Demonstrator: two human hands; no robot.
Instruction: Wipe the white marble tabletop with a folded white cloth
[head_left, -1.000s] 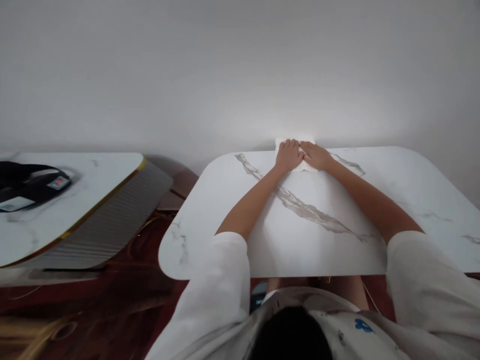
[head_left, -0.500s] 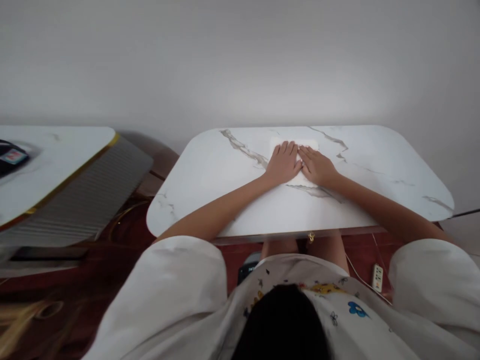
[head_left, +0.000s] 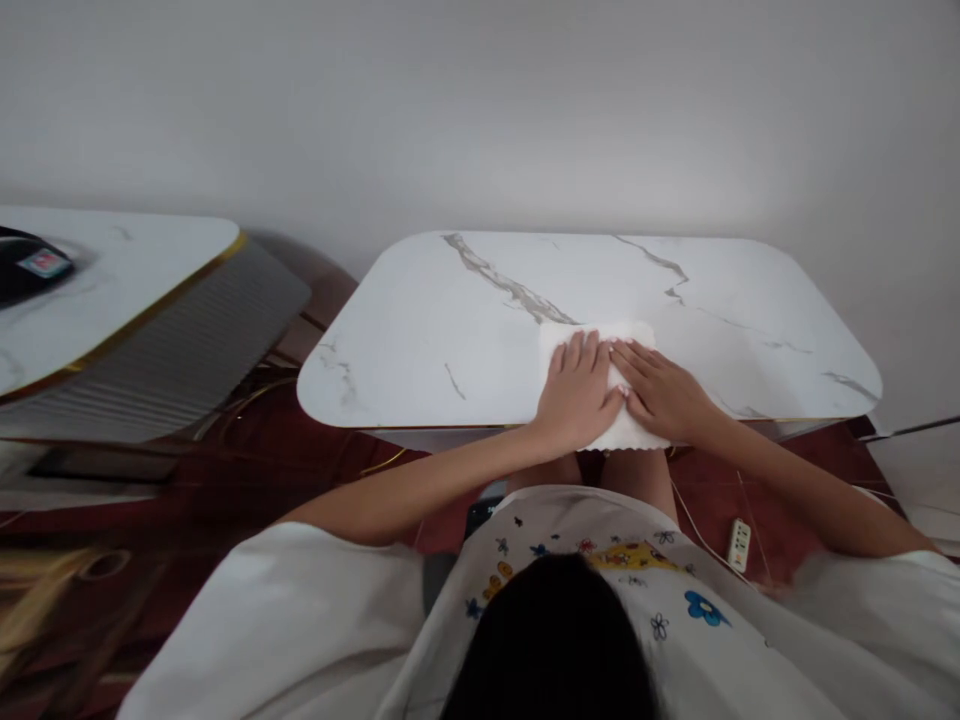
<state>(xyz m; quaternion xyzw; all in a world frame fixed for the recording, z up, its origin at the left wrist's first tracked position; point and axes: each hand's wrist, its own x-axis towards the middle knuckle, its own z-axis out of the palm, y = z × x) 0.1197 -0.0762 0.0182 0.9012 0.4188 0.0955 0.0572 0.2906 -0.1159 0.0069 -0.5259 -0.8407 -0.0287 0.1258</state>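
Observation:
A white wiping cloth with a wavy edge lies flat near the front edge of the marble-patterned table, its near side reaching over that edge. Whether it is fabric or paper I cannot tell. My left hand presses flat on its left half, fingers stretched toward the wall. On the right half rests my right hand, also flat, fingers pointing up and left. The thumbs nearly meet in the middle of the cloth.
Behind the table rises a plain grey-white wall. A second marble-topped table stands at the left, bearing a black object with a label. A power strip with a cable lies on the red floor.
Both hands have drawn the cloth from the table's middle back toward my body, to the front edge. The view has shifted slightly.

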